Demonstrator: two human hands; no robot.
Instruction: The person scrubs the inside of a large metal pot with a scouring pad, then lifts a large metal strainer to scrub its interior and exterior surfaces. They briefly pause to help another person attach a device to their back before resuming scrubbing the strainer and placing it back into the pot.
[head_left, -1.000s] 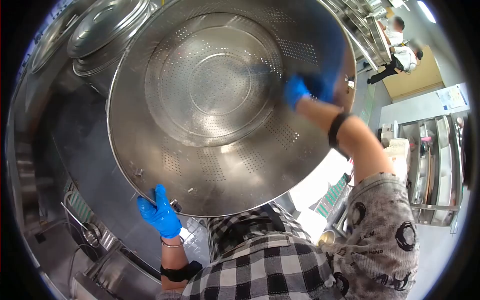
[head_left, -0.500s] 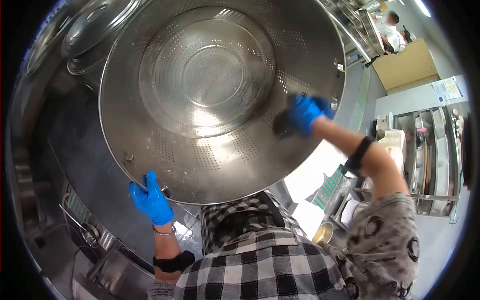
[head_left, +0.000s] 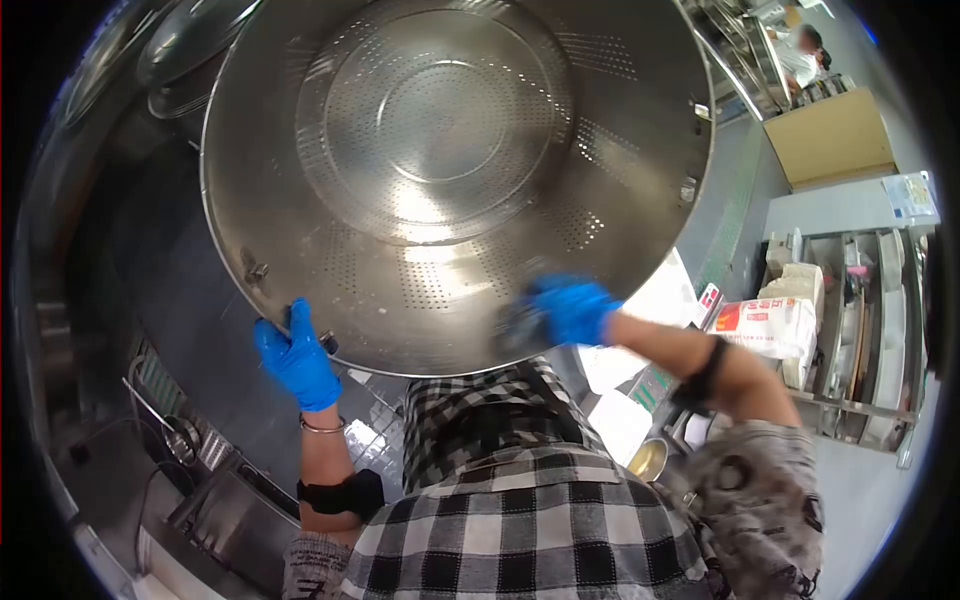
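Note:
A large stainless-steel colander [head_left: 400, 320] with rows of holes in its wall and base is tipped so that its inside faces me. My left hand [head_left: 298, 366], in a blue glove, is closed on its lower left rim, thumb on the inside. Against the lower right inner wall is my right hand [head_left: 575, 310], also blue-gloved, its fingers curled over a dark grey scouring pad [head_left: 518, 328]. Motion blurs the pad, so its exact make does not show.
Metal lids [head_left: 195, 45] stand at the upper left. At right are a shelf rack [head_left: 870, 330] and a white printed sack [head_left: 765, 325]. A metal bowl [head_left: 650, 460] sits low beside me. A co-worker [head_left: 800, 60] stands far off near a cardboard-coloured box [head_left: 830, 138].
My right hand has swept down and left along the colander's inner wall with the pad. The colander sits slightly higher in view; my left hand keeps its hold on the rim.

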